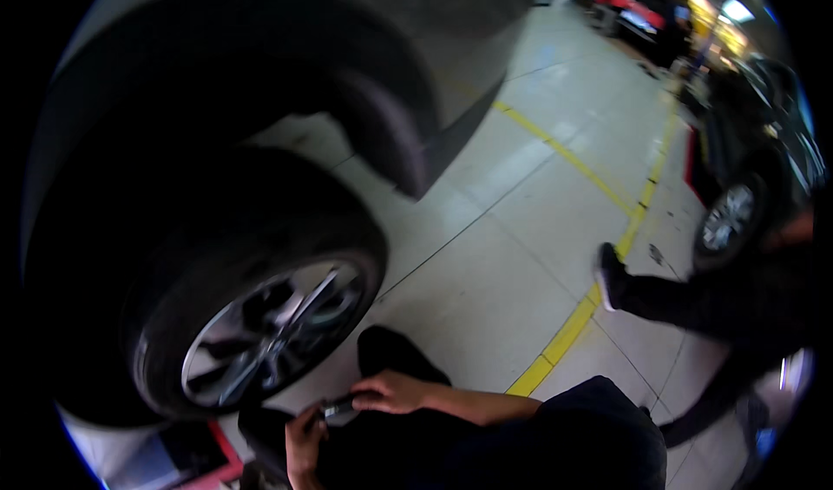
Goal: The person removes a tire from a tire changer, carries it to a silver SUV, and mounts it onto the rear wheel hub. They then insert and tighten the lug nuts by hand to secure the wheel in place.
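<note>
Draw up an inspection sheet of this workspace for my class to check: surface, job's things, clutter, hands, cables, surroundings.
Surface: pale tiled floor with yellow lines.
Job's things: small dark object, kind unclear; spoked wheel below grey bodywork.
Clutter: red-edged object at lower left, kind unclear.
Hands: left hand and right hand both hold the small dark object.
Cables: nothing seen.
Surroundings: another person's leg; another car's wheel at right.

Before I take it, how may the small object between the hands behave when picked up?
The small object looks stiff: its outline seems straight. Probably light, being small enough to sit between the left hand and right hand. Its pale glint may suggest a slippery surface.
</note>
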